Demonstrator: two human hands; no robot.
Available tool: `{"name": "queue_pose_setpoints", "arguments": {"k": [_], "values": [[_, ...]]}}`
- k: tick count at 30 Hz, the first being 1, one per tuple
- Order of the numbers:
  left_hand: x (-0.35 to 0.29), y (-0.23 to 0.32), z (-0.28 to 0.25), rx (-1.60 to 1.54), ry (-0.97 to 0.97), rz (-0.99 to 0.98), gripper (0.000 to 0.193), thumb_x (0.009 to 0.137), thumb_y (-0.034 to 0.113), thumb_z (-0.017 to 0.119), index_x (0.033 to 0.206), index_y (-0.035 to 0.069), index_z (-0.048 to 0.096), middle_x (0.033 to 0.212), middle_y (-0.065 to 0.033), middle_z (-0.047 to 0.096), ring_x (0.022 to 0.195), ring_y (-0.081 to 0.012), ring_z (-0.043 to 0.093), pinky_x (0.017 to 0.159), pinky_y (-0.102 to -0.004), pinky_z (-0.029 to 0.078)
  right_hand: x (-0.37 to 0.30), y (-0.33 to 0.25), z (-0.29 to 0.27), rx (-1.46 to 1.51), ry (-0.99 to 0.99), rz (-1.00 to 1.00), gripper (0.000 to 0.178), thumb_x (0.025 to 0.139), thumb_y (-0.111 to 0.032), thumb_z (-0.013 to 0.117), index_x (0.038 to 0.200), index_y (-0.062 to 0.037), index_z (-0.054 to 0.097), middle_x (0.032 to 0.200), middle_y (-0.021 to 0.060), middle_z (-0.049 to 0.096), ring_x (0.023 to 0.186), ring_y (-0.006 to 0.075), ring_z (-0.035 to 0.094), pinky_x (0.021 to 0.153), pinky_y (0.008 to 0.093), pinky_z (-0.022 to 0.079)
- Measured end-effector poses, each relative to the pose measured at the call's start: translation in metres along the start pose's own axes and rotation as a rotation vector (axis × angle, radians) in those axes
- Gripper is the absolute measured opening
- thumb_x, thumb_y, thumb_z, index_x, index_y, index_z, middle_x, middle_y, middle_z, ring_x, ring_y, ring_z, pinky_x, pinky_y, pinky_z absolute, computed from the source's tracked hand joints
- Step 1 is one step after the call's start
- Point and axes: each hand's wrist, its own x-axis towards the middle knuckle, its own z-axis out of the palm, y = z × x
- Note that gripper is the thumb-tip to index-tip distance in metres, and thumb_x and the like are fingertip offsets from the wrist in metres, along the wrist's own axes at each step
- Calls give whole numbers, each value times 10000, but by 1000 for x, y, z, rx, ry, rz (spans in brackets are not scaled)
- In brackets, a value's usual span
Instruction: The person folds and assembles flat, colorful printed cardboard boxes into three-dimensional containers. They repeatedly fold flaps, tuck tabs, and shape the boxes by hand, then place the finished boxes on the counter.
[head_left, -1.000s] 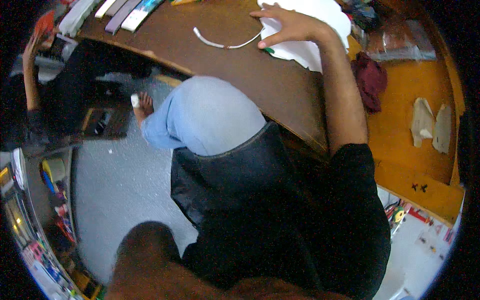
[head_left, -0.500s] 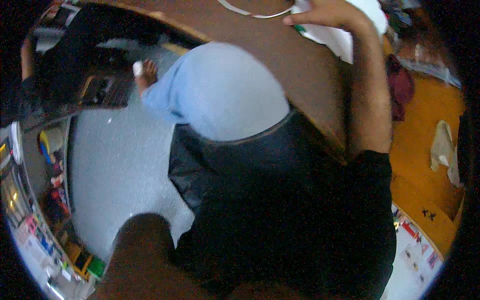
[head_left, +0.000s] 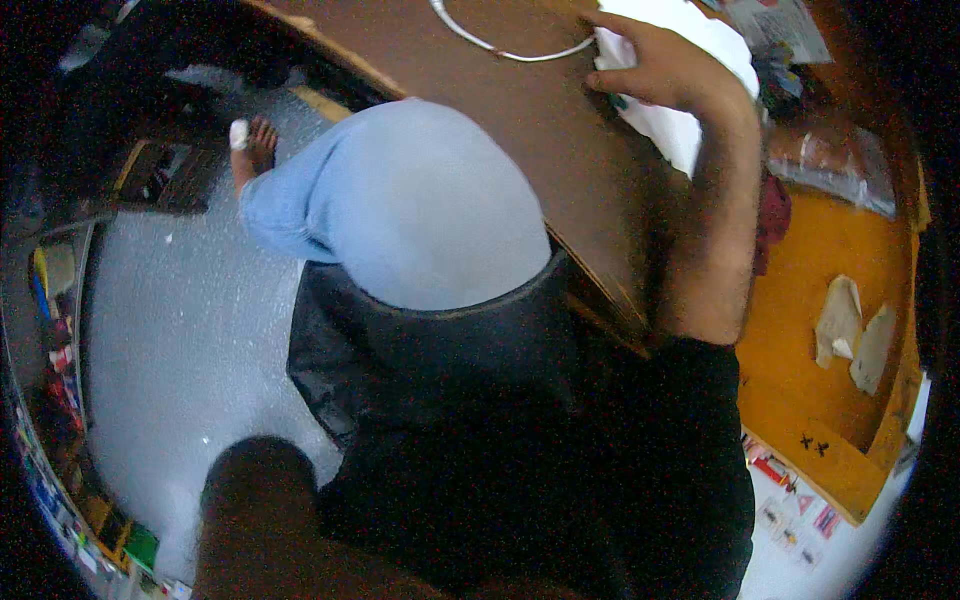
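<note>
My right arm reaches up along the right side, and my right hand (head_left: pixel 665 65) lies over a crumpled white sheet (head_left: pixel 708 32), cloth or paper, on a brown tabletop (head_left: pixel 440 60). Its thumb and forefinger are stretched apart, with part of the white sheet between them; the other fingers are hidden. Left of the fingertips curves a thin white cord (head_left: pixel 515 55). Nowhere does my left hand show. At the lower left stands a dark brown rounded shape (head_left: pixel 260 490) that I cannot make out clearly.
My light-blue trouser leg (head_left: pixel 430 200) is bent beside the table, over a dark cover (head_left: pixel 430 330). A bare foot (head_left: pixel 255 145) with a white wrapping is on the grey floor (head_left: pixel 180 320). To the right, an orange-brown wooden surface (head_left: pixel 790 310) bears pale scraps (head_left: pixel 840 315) and a clear plastic bag (head_left: pixel 845 165).
The view has shifted, so the leg and floor sit further left and lower. My right forefinger and thumb are now plainly spread over the white sheet.
</note>
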Motion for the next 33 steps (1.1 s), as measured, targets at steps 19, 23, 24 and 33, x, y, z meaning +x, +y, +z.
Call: {"name": "queue_pose_setpoints", "arguments": {"k": [19,23,24,33], "values": [[-9,7,-16,15,10,-15,1071,973,864,407,1641,27,394,1474,-244,650,1328,-351,639,1211,-606,381,-36,-49,-21,-153,49,3,647,936,-353,667,1533,-106,642,1426,235,720,1332,405,676,1161,443,507],[-10,18,-18,35,20,-23,1072,978,866,395,1642,24,392,1473,-247,651,1326,-351,641,1215,-607,377,-12,-8,-1,83,35,58,657,986,-261,650,1637,-220,568,1070,94,745,776,161,665,683,343,603],[-14,18,-15,70,44,-19,1072,979,866,392,1643,24,391,1473,-248,651,1326,-351,642,1216,-608,377,11,34,18,-90,250,-266,666,982,-241,643,1642,-221,562,1057,84,738,773,157,662,684,337,603],[-18,21,-37,95,81,-53,1075,990,869,366,1647,18,386,1471,-255,654,1322,-352,646,1223,-612,369,14,-13,6,197,36,99,652,960,-173,645,1610,-170,596,958,60,727,718,131,642,668,325,576]]}}
